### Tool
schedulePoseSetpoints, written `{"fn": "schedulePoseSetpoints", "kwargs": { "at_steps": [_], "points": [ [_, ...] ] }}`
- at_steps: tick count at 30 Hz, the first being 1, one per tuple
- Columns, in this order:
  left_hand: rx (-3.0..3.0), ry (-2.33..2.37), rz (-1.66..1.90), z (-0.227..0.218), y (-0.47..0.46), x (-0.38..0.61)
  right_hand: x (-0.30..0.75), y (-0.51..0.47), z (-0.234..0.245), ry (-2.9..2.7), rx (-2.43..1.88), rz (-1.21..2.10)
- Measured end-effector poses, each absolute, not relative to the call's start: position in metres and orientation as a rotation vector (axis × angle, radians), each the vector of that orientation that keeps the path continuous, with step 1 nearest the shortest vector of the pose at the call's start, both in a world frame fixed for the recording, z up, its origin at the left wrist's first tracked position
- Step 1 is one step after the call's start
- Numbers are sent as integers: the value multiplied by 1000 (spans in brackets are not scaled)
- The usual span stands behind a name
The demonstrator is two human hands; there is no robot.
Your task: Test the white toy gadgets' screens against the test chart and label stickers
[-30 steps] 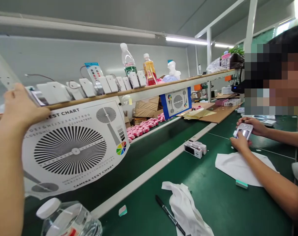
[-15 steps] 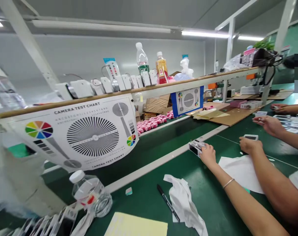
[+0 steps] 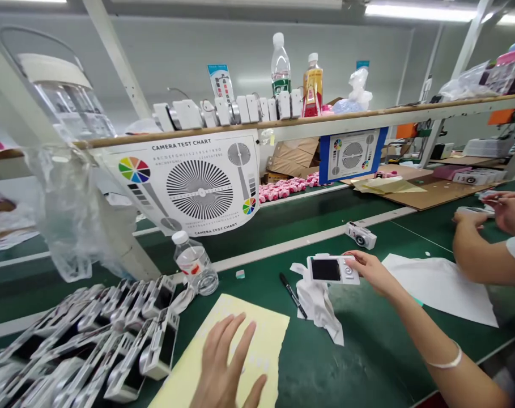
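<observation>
A white compact camera (image 3: 325,270) with a dark screen is in my right hand (image 3: 370,271), gripped at its button end and held above a crumpled white cloth (image 3: 319,309). Over a yellow sheet of paper (image 3: 265,351), my left hand (image 3: 225,360) has its fingers spread and holds nothing. A black pen (image 3: 293,296) lies between the sheet and the cloth. Beyond my right hand, a second white camera (image 3: 361,236) sits on the green table, its lens towards me. Many similar cameras (image 3: 125,340) are packed in rows at the left.
A plastic bottle (image 3: 194,263) stands behind the yellow sheet. Camera test charts (image 3: 201,192) hang below a shelf (image 3: 240,128) holding bottles and white devices. On the right, a co-worker's hands (image 3: 469,220) handle a device beside a white sheet (image 3: 444,283).
My view has swung left and down. My right hand has drawn one camera back towards me, leaving another on the table. My left hand has come into view.
</observation>
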State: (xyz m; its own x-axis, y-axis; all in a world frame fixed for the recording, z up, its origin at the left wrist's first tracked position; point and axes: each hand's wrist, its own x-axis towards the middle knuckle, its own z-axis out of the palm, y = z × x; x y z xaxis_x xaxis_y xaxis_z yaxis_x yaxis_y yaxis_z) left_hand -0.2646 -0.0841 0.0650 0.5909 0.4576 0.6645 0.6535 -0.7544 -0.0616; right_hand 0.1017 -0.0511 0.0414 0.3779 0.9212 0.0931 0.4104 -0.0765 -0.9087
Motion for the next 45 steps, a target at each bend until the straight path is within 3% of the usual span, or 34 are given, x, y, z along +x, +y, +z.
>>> {"fn": "schedulePoseSetpoints", "kwargs": {
  "at_steps": [6, 11, 18, 45],
  "points": [
    [-2953, -1052, -1116, 68, -95, -225, 9, -131, 86, -1124, -1316, 993],
    [-2951, -933, -1487, 73, -115, -236, -37, -173, 96, -1164, -1271, 921],
    [-2902, -929, -1503, 82, -137, -261, -61, -182, 99, -1451, -1188, 900],
    [-2920, -984, -1644, 76, -168, -276, -74, -210, 95, -1380, -1039, 1108]
  ]
}}
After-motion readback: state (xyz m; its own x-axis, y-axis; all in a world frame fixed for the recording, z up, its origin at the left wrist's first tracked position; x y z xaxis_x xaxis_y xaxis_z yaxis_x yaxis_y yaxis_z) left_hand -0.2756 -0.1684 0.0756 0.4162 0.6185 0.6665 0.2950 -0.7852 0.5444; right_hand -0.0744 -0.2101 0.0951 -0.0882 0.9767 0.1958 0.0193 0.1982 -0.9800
